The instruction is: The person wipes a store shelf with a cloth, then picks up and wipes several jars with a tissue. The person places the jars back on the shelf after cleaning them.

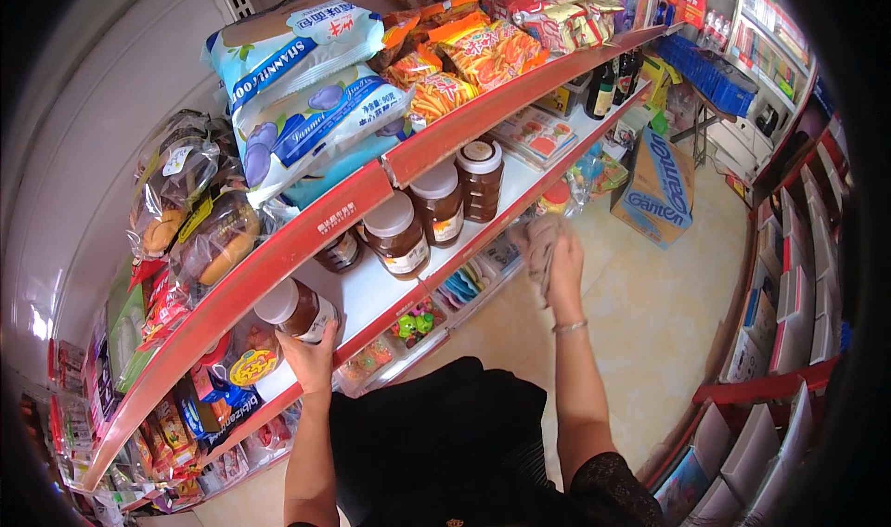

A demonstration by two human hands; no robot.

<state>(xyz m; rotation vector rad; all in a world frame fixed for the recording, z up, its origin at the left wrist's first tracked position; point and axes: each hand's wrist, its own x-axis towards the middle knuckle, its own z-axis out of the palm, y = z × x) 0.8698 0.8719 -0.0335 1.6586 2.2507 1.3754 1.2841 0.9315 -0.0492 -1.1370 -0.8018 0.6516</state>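
My left hand (310, 360) grips a glass jar of brown contents (301, 311) with a white lid, tilted over the white middle shelf (372, 304). A crumpled beige cloth (541, 249) hangs from my right hand (567, 266), which is out over the floor in front of the shelf edge. Farther along the same shelf stand similar labelled jars: one white-lidded jar (395, 235), another beside it (438, 203), and one with a patterned lid (480, 179). Behind the held jar, a further jar (339, 251) is partly hidden by the upper shelf's red edge.
The upper shelf's red edge (299, 249) overhangs the jars. Bread packets (313, 123) and orange snack bags (480, 50) crowd that shelf. Glass bottles (602, 88) stand at the far end. A cardboard carton (654, 189) sits on the tiled floor (626, 332); book racks (786, 283) line the right.
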